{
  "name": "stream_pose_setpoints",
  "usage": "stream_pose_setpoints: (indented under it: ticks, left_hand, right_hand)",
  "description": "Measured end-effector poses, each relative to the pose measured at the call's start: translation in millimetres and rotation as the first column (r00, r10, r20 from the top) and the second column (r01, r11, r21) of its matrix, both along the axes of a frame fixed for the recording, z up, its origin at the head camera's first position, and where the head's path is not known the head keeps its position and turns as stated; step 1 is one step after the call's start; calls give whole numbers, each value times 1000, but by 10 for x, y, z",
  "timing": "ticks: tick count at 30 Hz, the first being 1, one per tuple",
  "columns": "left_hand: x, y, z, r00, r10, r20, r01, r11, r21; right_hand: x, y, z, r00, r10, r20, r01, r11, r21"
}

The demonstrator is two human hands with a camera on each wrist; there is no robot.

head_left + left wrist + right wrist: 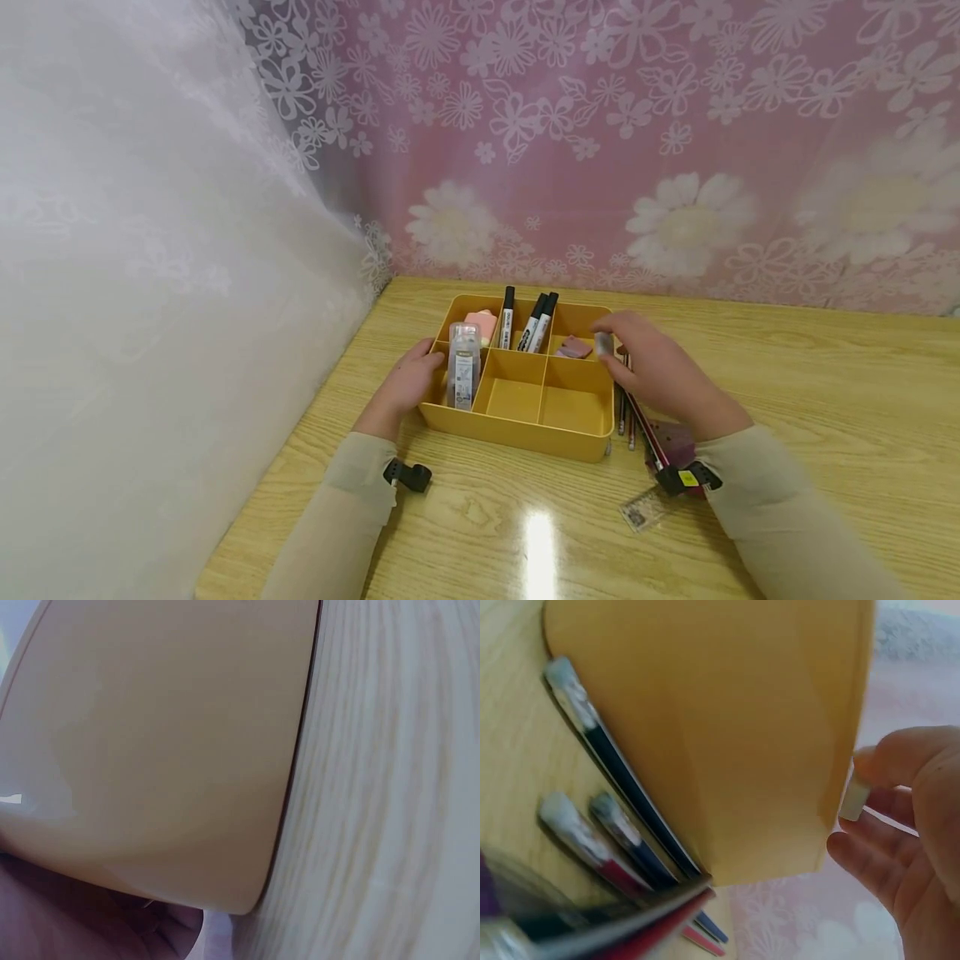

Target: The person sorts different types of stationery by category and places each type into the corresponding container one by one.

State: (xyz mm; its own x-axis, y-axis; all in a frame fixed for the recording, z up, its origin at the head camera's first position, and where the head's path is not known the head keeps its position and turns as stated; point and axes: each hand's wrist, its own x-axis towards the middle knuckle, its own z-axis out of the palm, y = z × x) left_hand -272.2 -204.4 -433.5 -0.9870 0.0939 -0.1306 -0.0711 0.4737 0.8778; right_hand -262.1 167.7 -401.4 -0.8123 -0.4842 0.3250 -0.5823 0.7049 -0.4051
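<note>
A yellow divided tray (517, 437) sits on the table. My left hand (408, 379) grips its left side, thumb at the rim; the left wrist view shows the tray's outer wall (165, 750) and curled fingers beyond it. My right hand (660, 367) is at the back right compartment, pinching a small whitish block (855, 796) that looks like an eraser, beside the tray's rim. Purplish pieces (574, 347) lie in that compartment. Black-capped markers (537, 325) stand in the back middle one, a pink item (482, 325) in the back left. A clear plastic container (464, 371) leans in the front left.
Several pencils with eraser ends (630, 772) lie along the tray's right side. Nearer me are a dark purple item (675, 442), partly under my right wrist, and a clear flat piece (643, 510). A floral curtain (562, 167) hangs behind the table.
</note>
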Motion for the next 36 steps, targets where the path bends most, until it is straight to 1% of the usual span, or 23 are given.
stream_pose_setpoints:
  ticks: [4, 10, 12, 17, 20, 23, 27, 30, 33, 36]
  left_hand:
    - [2, 9, 6, 1000, 5, -2, -5, 1000, 0]
    - [12, 7, 8, 1000, 8, 9, -8, 1000, 1]
    - [15, 4, 10, 1000, 9, 7, -9, 1000, 0]
    - [10, 6, 7, 1000, 12, 6, -12, 1000, -2]
    - [7, 4, 0, 1000, 13, 14, -13, 1000, 1]
    - [1, 1, -6, 1000, 12, 19, -12, 1000, 6]
    - [0, -8, -9, 1000, 4, 12, -4, 1000, 0]
    - [4, -11, -4, 1000, 0, 10, 0, 1000, -2]
    - [5, -13, 1, 1000, -3, 9, 3, 1000, 0]
    - [-2, -17, -3, 1000, -9, 7, 9, 1000, 1]
  right_hand:
    - [14, -37, -20, 1000, -1, -30, 1, 1000, 0]
    - [15, -5, -8, 1000, -28, -10, 28, 999, 34]
    - [15, 20, 20, 999, -35, 8, 35, 999, 37]
    - [16, 150, 110, 992, -99, 84, 95, 994, 44]
    - [-1, 277, 144, 981, -151, 122, 144, 987, 68]
    - [-19, 412, 162, 969, -181, 165, 166, 981, 102]
    - [-38, 564, 173, 958, -173, 230, 138, 978, 159]
    - [-46, 674, 163, 946, -178, 270, 119, 969, 218]
    - [-50, 791, 139, 929, -192, 315, 105, 956, 273]
    - [-45, 892, 124, 906, -184, 380, 71, 954, 292]
